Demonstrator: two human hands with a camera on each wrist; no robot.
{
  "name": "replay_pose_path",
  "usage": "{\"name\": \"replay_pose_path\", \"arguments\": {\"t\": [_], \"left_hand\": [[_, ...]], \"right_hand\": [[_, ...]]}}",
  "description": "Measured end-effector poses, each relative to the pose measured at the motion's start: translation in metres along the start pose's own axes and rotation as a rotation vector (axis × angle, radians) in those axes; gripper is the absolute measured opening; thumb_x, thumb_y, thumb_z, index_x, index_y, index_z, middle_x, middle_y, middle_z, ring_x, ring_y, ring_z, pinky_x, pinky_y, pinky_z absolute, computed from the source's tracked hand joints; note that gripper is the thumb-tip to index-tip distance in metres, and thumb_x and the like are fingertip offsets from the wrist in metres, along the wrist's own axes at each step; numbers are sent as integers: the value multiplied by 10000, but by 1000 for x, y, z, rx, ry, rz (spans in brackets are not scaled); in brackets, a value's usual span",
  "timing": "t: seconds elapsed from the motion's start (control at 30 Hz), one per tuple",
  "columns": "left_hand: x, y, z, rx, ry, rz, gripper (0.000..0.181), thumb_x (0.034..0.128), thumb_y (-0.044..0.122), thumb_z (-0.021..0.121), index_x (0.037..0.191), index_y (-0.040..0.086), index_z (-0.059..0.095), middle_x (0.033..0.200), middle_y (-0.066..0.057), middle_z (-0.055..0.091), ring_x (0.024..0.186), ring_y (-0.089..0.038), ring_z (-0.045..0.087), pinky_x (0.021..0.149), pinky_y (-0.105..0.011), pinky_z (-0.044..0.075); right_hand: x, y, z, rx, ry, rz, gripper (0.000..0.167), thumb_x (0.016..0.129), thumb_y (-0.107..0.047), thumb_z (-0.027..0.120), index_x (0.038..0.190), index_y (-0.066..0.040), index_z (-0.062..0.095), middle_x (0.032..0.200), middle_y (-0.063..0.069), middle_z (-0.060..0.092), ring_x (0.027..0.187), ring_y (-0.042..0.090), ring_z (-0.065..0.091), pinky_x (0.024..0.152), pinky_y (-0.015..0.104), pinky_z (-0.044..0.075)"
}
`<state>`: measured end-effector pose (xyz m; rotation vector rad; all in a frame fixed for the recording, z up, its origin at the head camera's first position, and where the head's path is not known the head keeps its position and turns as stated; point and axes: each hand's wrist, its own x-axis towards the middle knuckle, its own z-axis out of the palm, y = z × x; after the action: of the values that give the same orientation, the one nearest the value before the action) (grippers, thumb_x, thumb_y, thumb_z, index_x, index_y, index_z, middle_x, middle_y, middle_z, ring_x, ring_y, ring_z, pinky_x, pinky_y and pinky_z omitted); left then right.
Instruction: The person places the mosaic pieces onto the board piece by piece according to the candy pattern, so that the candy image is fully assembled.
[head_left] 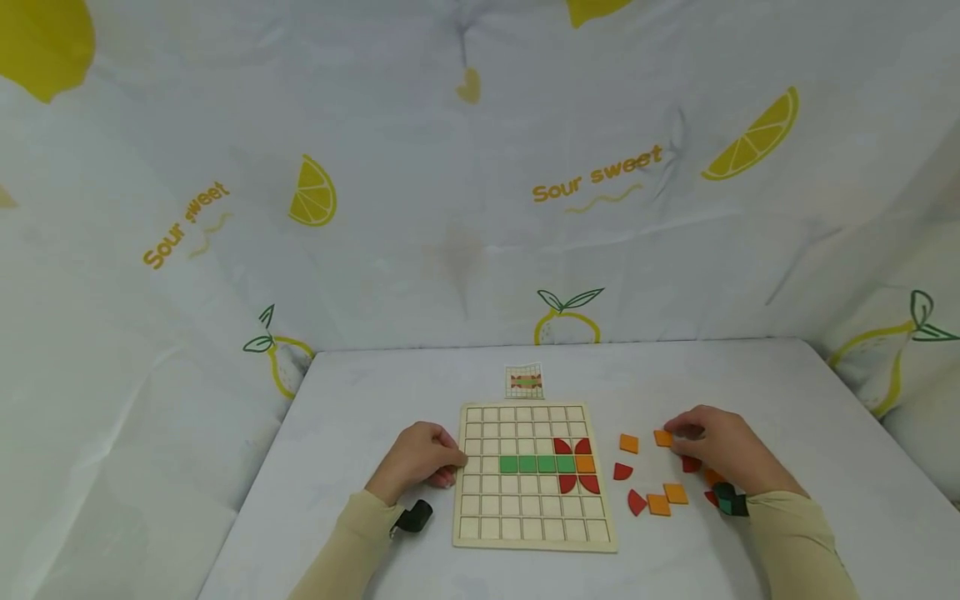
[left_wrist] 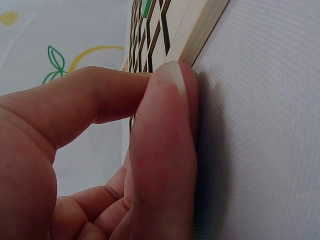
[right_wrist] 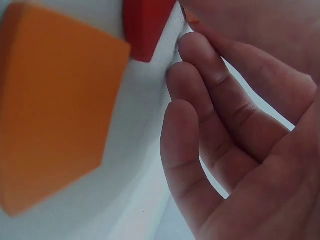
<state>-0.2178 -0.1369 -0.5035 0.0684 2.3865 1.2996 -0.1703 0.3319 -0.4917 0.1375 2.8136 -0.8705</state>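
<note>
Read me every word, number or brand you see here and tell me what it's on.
"Sour sweet": on the hanging cloth, left part.
"Sour sweet": same cloth, right of centre.
No other writing is readable; the small card shows a coloured pattern, too small to check for text.

Head view: from above, we look forward and down at the left hand (head_left: 422,454), right hand (head_left: 723,446), board (head_left: 481,505) and cloth backdrop (head_left: 450,167). Left wrist view: tipped sideways, very near, we look past the fingers (left_wrist: 162,135) to the board's edge, shared with the head view. Right wrist view: equally close, we face the right hand, likewise shared.
</note>
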Motion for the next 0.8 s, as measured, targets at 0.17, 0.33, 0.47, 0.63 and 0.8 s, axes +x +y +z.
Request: {"name": "replay_pose_path", "arguments": {"t": [0.17, 0.33, 0.47, 0.63, 0.8], "left_hand": [[0, 0, 0, -8, -1, 0, 207, 874, 190, 863, 940, 66, 710, 740, -49, 744, 582, -123, 701, 563, -255, 600], [0, 1, 0, -8, 2, 0, 207, 875, 184, 864, 941, 66, 708, 740, -48, 745, 579, -118, 696, 560, -253, 598], [0, 3, 0, -14, -2, -2, 203, 876, 181, 861, 942, 65, 708, 734, -47, 744, 574, -115, 691, 558, -252, 598], [0, 3, 0, -14, -2, -4, 199, 879, 174, 859, 944, 61, 708, 730, -53, 746, 571, -116, 691, 554, -247, 597], [-3, 4, 0, -10, 5, -1, 204, 876, 170, 861, 944, 58, 705, 733, -54, 742, 569, -110, 688, 552, -241, 594]], "right_hand": [[0, -5, 2, 25, -4, 6, 320, 968, -192, 813, 1234, -21, 763, 1161, 155, 742, 927, 255, 643, 846, 451, 623], [-2, -16, 6, 91, -4, -2, 343, 984, -241, 797, 1261, -44, 747, 1125, 126, 723, 762, 221, 619, 674, 348, 583], [-1, -32, 12, 92, 8, -30, 314, 980, -269, 803, 1233, -85, 770, 1147, 102, 721, 904, 247, 630, 690, 339, 590], [3, -57, 27, 41, 19, -112, 259, 943, -275, 838, 1163, -142, 806, 1095, 23, 722, 1002, 228, 616, 778, 321, 568], [7, -80, 40, 63, 31, -206, 188, 949, -249, 820, 1127, -189, 814, 1055, -34, 719, 973, 190, 612, 811, 330, 556]]}}
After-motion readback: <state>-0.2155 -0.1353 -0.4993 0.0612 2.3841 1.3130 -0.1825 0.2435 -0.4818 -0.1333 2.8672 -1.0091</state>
